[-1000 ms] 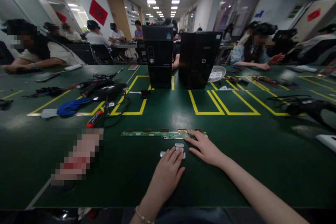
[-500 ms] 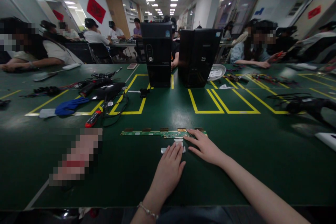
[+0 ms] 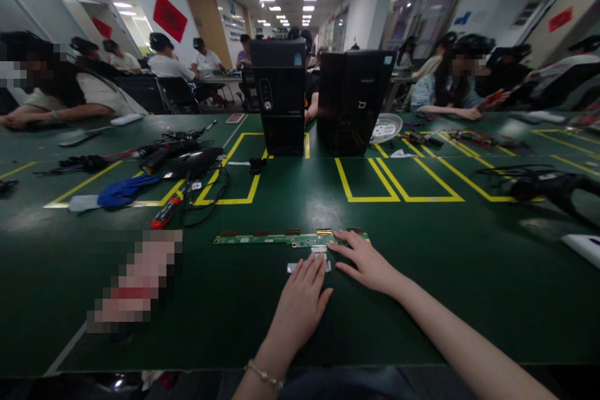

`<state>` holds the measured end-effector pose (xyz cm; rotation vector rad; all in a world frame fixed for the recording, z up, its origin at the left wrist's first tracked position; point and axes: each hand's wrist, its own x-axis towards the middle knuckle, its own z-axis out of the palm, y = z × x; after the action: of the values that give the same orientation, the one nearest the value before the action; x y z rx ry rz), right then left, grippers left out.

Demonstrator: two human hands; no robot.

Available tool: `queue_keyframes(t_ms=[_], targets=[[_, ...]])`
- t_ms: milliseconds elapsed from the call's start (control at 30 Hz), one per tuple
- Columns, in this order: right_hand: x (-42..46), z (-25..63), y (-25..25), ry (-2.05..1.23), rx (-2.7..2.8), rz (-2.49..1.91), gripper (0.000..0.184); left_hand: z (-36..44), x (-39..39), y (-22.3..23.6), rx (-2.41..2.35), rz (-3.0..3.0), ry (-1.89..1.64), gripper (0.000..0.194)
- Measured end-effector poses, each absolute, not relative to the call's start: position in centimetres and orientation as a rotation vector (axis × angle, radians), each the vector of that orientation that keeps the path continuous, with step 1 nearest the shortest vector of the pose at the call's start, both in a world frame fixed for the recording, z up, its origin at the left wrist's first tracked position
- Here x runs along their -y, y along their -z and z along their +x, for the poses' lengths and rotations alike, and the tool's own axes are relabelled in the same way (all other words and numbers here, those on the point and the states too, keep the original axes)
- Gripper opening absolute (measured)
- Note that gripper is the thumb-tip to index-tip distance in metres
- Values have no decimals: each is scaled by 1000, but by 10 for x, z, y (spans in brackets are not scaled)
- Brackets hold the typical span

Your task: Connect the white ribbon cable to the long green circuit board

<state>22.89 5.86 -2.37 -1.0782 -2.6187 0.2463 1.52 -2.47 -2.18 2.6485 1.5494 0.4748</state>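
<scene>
Well, from where I'm standing, the person's right hand (image 3: 363, 262) has its fingers spread, tips on the right part of a long green circuit board (image 3: 300, 240) lying crosswise on the table (image 3: 225, 312). The left hand (image 3: 304, 307) lies with straight fingers close together over a small silvery strip (image 3: 294, 267); how hard it presses, I can't tell. A whitish plug (image 3: 319, 249) shows past those fingertips, just beside the board's near edge.

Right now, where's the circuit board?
In the head view, the circuit board lies near centre on the table, beyond the left hand, its right end partly hidden by the right hand.
</scene>
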Motion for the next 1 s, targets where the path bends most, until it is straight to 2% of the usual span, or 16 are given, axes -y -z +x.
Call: queue_keyframes(t_ms=[1000], targets=[[-58,228,22,-238,2610,-1085,45,17,24,25,-1560,2638,-515,45]])
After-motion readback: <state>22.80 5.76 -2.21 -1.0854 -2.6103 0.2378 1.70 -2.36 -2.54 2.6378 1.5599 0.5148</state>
